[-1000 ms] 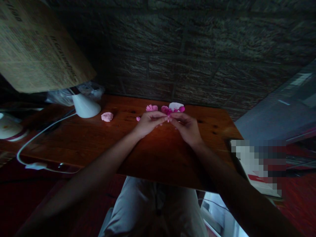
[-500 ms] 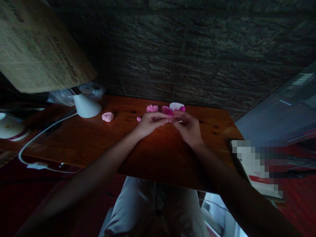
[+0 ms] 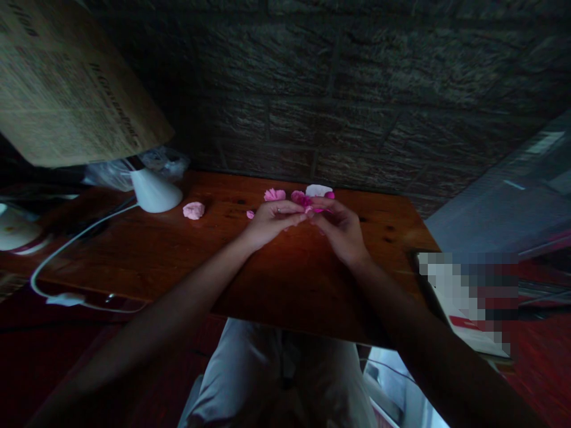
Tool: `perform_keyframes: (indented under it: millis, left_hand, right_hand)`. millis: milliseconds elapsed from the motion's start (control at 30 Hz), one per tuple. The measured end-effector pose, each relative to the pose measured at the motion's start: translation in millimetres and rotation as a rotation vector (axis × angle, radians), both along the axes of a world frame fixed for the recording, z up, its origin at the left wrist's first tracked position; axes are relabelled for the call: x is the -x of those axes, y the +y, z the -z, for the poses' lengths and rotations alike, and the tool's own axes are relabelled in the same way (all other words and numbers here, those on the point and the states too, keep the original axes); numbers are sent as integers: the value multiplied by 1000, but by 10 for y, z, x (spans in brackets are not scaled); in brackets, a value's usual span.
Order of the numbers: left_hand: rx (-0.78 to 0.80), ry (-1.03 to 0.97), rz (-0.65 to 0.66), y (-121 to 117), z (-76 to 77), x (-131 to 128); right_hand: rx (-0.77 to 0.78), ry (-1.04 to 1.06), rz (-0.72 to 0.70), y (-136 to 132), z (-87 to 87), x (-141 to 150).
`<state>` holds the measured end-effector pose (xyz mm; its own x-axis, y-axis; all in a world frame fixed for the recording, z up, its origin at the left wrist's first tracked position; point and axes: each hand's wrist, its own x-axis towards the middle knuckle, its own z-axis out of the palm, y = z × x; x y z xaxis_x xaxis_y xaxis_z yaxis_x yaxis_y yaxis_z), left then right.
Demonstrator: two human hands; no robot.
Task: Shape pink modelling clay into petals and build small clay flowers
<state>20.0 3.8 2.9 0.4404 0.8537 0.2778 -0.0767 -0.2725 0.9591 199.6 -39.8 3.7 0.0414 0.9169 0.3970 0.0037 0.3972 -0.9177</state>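
My left hand (image 3: 274,223) and my right hand (image 3: 339,229) meet above the table, fingertips pinched together. Between them is a small pink piece (image 3: 308,210) that looks like modelling clay; the fingers hide most of it. Just behind the hands lie a ruffled pink piece (image 3: 274,194), a darker magenta piece (image 3: 298,195) and a whitish flat piece (image 3: 318,190) with a magenta bit (image 3: 330,195) at its right edge. A tiny pink bit (image 3: 250,214) rests left of my left hand. Farther left sits a crumpled pale pink lump (image 3: 193,210).
A lamp with a white base (image 3: 156,193) and newsprint shade (image 3: 75,89) stands on the wooden table (image 3: 134,249) at left, its white cord (image 3: 49,255) hanging over the front edge. A cup (image 3: 18,229) is farther left. Behind rises a dark brick wall (image 3: 294,77).
The hands stay nearly in place, with the fingers shifting slightly around the pink piece. My right hand has moved a little to the right. Things on the table lie as before.
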Motion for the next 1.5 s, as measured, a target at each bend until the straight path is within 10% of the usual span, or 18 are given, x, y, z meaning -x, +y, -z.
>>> perform_keyframes:
  millis: [1500]
  left_hand:
    - [-23, -2, 62, 8, 14, 17]
  right_hand:
    - [157, 18, -237, 11, 0, -75]
